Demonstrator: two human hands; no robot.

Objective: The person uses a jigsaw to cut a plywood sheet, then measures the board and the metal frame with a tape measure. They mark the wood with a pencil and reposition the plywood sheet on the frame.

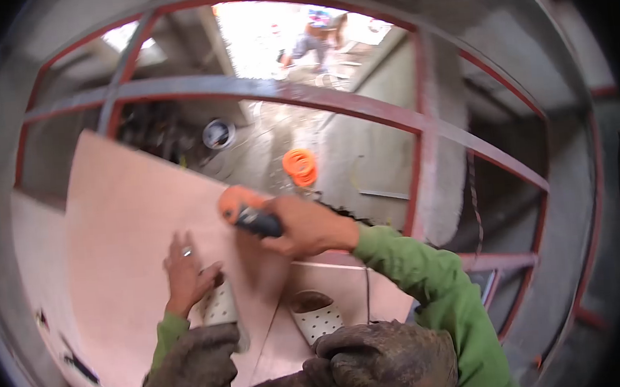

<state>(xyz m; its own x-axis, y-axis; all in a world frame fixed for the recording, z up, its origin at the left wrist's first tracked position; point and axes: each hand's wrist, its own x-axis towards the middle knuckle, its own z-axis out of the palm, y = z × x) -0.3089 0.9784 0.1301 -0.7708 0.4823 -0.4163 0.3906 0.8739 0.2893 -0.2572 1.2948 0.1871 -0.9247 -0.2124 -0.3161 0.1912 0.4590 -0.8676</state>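
Observation:
A large pale plywood sheet (pixel 125 228) lies under me, tilted across the frame. My left hand (pixel 186 274) presses flat on it with fingers spread, a ring on one finger. My right hand (pixel 305 226) grips an orange and dark power tool (pixel 246 211) held at the sheet's far edge. Both sleeves are green. My feet in white perforated clogs (pixel 317 317) stand on the sheet below my hands, with my dirty trouser knees (pixel 379 361) in front.
A red-painted steel frame (pixel 420 125) of bars surrounds me. Beyond it lie a concrete floor, an orange coil (pixel 299 165), a round white pail (pixel 218 134) and concrete walls. A person (pixel 313 38) crouches far off in daylight.

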